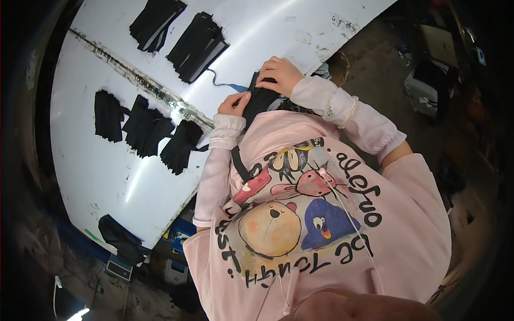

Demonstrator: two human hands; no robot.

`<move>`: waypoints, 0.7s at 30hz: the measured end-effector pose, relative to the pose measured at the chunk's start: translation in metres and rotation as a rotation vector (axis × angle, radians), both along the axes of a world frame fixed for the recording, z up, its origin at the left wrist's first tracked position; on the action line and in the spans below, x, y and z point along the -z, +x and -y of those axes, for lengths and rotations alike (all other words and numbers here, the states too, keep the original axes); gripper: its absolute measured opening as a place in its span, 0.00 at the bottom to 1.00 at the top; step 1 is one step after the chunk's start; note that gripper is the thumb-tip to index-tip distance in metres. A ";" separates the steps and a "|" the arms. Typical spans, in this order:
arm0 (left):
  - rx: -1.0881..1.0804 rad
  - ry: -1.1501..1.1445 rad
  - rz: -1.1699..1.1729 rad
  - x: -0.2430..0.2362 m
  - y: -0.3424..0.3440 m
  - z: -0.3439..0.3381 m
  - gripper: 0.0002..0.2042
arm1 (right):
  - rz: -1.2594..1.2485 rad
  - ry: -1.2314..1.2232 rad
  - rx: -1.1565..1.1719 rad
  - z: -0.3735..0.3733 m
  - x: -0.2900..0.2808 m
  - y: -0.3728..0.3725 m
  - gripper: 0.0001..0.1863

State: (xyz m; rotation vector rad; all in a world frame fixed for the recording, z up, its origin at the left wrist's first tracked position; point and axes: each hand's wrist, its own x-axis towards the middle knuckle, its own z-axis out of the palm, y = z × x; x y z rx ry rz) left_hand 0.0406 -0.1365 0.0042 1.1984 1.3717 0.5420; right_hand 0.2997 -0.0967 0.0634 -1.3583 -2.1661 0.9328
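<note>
Black fabric point(259, 102) lies at the table's near edge, against my body and under both hands. My left hand point(234, 103) is closed on its left side, thumb and fingers pressed together at the edge. At its upper right, my right hand point(279, 75) bends its fingers over the cloth and grips it, thumb pointing left. A narrow blue strip point(230, 85) runs out from beside the fabric onto the white table. How many layers the hands hold cannot be made out.
The white table point(160, 200) carries fanned stacks of black cloth pieces: a larger stack point(197, 48) farther off and a smaller bundle point(182, 147) to the left. A dark cloth point(122, 238) hangs over the left edge. A grey bin point(425, 88) stands on the floor at right.
</note>
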 end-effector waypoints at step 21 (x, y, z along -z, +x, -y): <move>0.195 0.270 -0.237 -0.023 -0.013 -0.010 0.09 | -0.020 -0.230 -0.153 -0.021 0.022 0.014 0.10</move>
